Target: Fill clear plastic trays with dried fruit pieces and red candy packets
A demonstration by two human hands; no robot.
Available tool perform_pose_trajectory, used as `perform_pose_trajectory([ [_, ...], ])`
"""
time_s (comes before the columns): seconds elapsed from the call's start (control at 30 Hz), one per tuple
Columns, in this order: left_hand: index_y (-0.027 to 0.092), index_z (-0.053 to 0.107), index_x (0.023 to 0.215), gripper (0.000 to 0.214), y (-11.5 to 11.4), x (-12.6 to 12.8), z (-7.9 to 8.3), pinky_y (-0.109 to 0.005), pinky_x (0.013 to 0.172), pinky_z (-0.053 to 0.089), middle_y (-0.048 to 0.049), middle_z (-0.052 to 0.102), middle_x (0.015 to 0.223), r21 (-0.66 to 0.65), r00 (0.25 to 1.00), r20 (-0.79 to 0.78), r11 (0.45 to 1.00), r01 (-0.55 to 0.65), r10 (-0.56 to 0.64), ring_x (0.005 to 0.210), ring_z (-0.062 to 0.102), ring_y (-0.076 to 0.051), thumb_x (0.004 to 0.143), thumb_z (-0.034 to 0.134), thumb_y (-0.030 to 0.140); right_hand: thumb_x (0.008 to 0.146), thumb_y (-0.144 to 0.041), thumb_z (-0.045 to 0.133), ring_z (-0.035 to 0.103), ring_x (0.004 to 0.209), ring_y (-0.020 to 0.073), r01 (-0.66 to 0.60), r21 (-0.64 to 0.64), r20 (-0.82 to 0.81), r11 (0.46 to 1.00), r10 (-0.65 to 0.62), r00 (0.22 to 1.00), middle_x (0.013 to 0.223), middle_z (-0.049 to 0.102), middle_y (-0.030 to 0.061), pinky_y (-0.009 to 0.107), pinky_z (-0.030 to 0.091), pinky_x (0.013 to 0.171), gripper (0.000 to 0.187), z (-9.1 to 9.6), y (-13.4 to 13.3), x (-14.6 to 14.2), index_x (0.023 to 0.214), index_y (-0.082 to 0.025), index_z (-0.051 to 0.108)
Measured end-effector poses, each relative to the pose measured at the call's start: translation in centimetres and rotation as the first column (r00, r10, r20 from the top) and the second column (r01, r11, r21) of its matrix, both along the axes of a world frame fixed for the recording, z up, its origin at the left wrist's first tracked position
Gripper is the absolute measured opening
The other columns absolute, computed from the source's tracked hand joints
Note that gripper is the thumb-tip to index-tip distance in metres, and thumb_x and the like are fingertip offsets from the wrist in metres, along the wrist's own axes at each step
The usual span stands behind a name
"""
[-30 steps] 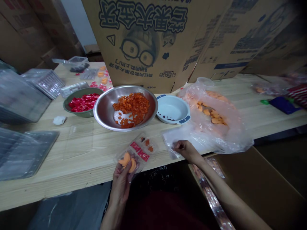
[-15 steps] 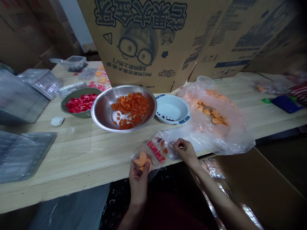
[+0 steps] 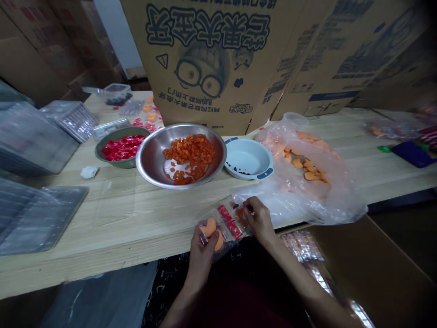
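Note:
My left hand (image 3: 201,248) grips the near end of a small clear compartment tray (image 3: 223,223) that holds orange slices, red pieces and small orange bits. It hovers at the front edge of the wooden table (image 3: 136,218). My right hand (image 3: 260,218) pinches the tray's far end together with a thin clear plastic sleeve (image 3: 269,200). Beyond them sit a steel bowl of orange candied pieces (image 3: 180,155), a green bowl of red pieces (image 3: 121,146) and a white bowl (image 3: 248,158).
A clear plastic bag with orange slices (image 3: 307,173) lies right of my hands. Stacks of clear trays (image 3: 37,214) fill the left side. Large cardboard boxes (image 3: 211,59) stand behind the bowls. A brown carton (image 3: 368,273) sits below the table at the right.
My left hand carried the filled tray rightward along the table edge to my right hand, which now holds its far end along with the clear sleeve.

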State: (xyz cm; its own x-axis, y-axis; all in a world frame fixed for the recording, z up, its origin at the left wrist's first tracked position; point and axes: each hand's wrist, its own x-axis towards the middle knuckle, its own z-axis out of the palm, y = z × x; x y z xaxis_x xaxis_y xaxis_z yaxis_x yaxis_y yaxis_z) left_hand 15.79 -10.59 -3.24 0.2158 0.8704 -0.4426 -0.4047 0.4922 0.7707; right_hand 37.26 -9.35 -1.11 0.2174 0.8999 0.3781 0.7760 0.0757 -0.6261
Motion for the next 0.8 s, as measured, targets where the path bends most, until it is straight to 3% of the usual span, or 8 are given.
perform_pose_trajectory([
  [0.17,0.018,0.061,0.111,0.055,0.1,1.6,0.6,-0.032,0.074,0.061,-0.0066,0.075,0.096,0.03,0.999,0.04,1.0,-0.006,0.005,0.079,0.074,-0.019,0.072,0.09,0.045,0.104,-0.021,0.046,0.059,0.082,0.0183,-0.149,0.028,0.012,0.988,0.148,0.989,0.089,0.059,0.0041,0.03,0.047,0.076,0.019,0.4,-1.5,-1.3,0.087,-0.022,0.054],
  [0.4,0.018,0.065,0.107,0.048,0.1,2.1,1.5,-0.032,0.078,0.06,-0.0067,0.074,0.099,0.064,0.998,0.02,0.996,0.062,-0.063,0.082,0.07,-0.017,0.074,0.089,0.044,0.098,-0.022,0.053,0.058,0.077,0.0218,0.033,-0.035,0.215,0.999,-0.025,0.976,0.089,0.06,0.0058,0.033,0.046,0.07,0.007,0.6,-0.1,0.6,0.099,-0.02,0.06],
  [0.57,0.018,0.066,0.108,0.05,0.4,2.2,1.7,-0.034,0.081,0.06,-0.006,0.073,0.097,0.038,0.998,0.029,0.998,0.046,-0.048,0.081,0.071,-0.017,0.072,0.09,0.044,0.101,-0.018,0.045,0.055,0.073,0.0204,-0.087,-0.045,0.25,0.995,0.096,0.964,0.08,0.057,0.0049,0.032,0.044,0.068,0.024,0.8,1.2,-0.2,0.078,-0.023,0.051],
  [0.7,0.019,0.063,0.11,0.05,0.2,2.6,1.5,-0.033,0.079,0.06,-0.005,0.073,0.094,0.029,0.997,0.081,1.0,0.004,-0.006,0.08,0.071,-0.018,0.074,0.089,0.042,0.106,-0.019,0.042,0.058,0.08,0.0207,-0.144,-0.056,0.224,0.988,0.153,0.962,0.087,0.059,0.0057,0.031,0.047,0.074,0.024,1.1,0.0,-1.6,0.086,-0.022,0.054],
  [0.8,0.019,0.06,0.111,0.051,-0.2,2.4,1.2,-0.033,0.076,0.061,-0.0057,0.074,0.098,-0.021,0.994,0.11,1.0,-0.005,0.007,0.081,0.072,-0.018,0.075,0.088,0.042,0.104,-0.02,0.046,0.059,0.088,0.0239,-0.064,-0.098,0.309,0.993,0.091,0.947,0.096,0.061,0.0078,0.034,0.048,0.078,0.013,1.1,-1.9,-0.9,0.098,-0.022,0.058],
])
